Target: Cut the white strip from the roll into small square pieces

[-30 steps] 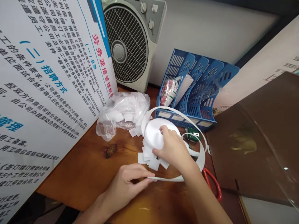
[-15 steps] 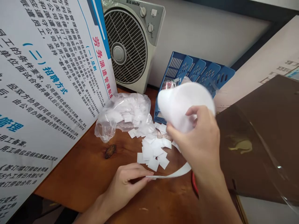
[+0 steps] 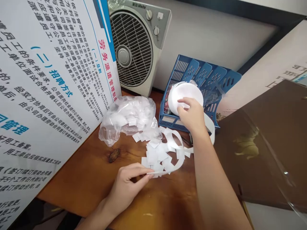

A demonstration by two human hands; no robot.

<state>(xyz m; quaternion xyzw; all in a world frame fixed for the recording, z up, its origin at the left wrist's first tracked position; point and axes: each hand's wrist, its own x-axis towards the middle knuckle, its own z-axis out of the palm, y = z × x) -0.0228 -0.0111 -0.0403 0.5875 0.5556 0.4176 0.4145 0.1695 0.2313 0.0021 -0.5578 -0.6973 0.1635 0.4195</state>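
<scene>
The left hand [image 3: 127, 183] is almost closed at the tips: thumb and forefinger pinch flat the end of a white strip [image 3: 177, 166], and near the knuckles a small gap stays between them. The right hand [image 3: 193, 116] is half curled on the face of the white roll [image 3: 174, 92], with thumb and fingers gathered near its middle; it seems to have hold of the roll there, but how the fingers grip inside I cannot tell. The important relation is this one — the roll lies ahead of the left hand and to its right, well apart from it, with the right hand directly on it, while the strip's end is at the left hand. From the left fingertips the strip runs first to the right, nearly level across the view, then bends away from the person and makes a loose loop on the far side. Another loop hangs beside the right forearm, partly hidden by it. Under and behind the strip, between the two hands, white pieces [image 3: 152, 157] lie in a loose heap on the table [image 3: 96, 169]; whether the strip touches them, I cannot tell. Farther out, a clear bag [image 3: 134, 110] with more such pieces lies beyond the left hand, and a blue rack [image 3: 171, 120] stands just behind the roll. The fan [image 3: 131, 48] is behind the bag.
</scene>
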